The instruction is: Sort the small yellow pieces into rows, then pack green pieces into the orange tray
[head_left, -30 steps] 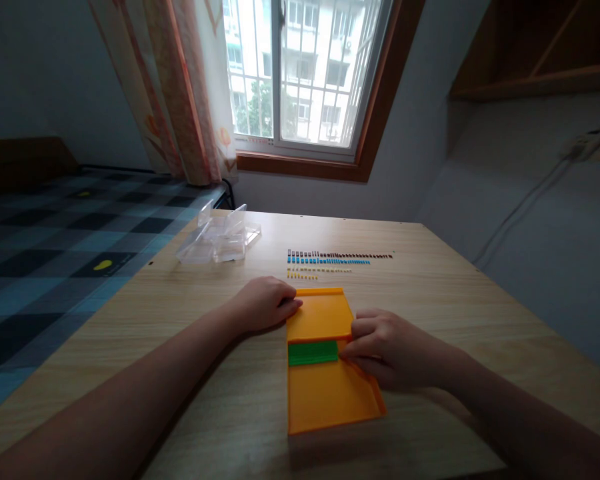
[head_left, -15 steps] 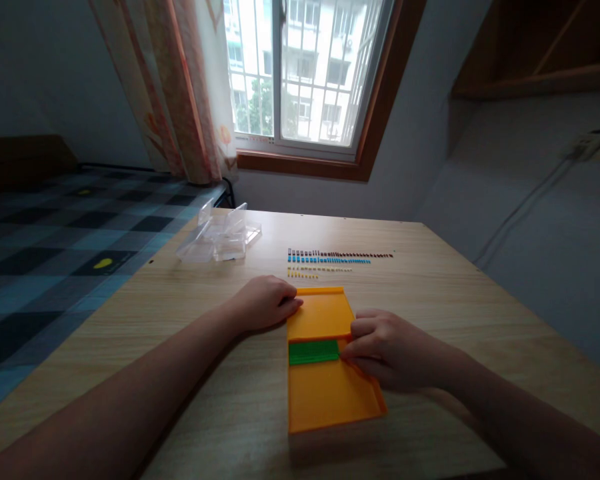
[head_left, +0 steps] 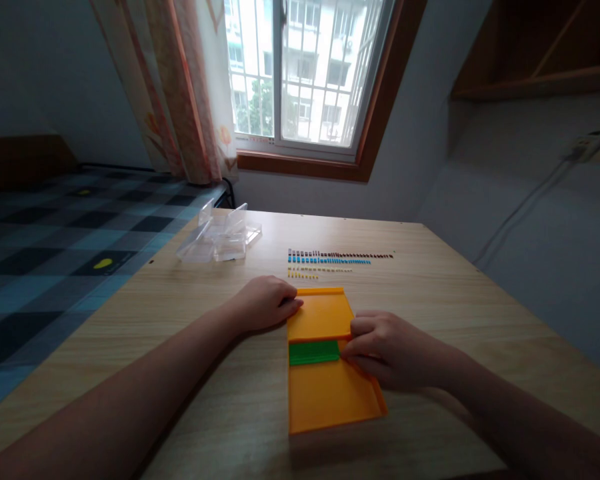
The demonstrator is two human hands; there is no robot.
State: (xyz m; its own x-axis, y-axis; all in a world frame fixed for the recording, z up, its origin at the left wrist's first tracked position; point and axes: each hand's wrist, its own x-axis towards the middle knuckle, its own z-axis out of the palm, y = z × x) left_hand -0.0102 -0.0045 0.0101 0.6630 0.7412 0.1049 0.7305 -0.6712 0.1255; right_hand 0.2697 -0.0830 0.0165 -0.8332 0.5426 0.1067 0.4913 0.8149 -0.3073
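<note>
An orange plastic tray (head_left: 330,397) lies on the table, split crosswise by a raised divider. Just below that divider sits a flat, ridged green piece (head_left: 313,353) against the tray's left wall. My left hand (head_left: 265,303) grips the tray's far left corner between thumb and fingers. At the tray's right side, my right hand (head_left: 387,350) is closed, its fingertips pinched together at the green piece's right end. Whatever lies between those fingertips is hidden.
Beyond the tray, rows of tiny black pieces (head_left: 340,255), blue pieces (head_left: 327,261) and yellow pieces (head_left: 303,275) line the wooden table (head_left: 220,387). Clear plastic boxes (head_left: 220,233) stand far left. A checkered bed (head_left: 80,253) adjoins the table's left side.
</note>
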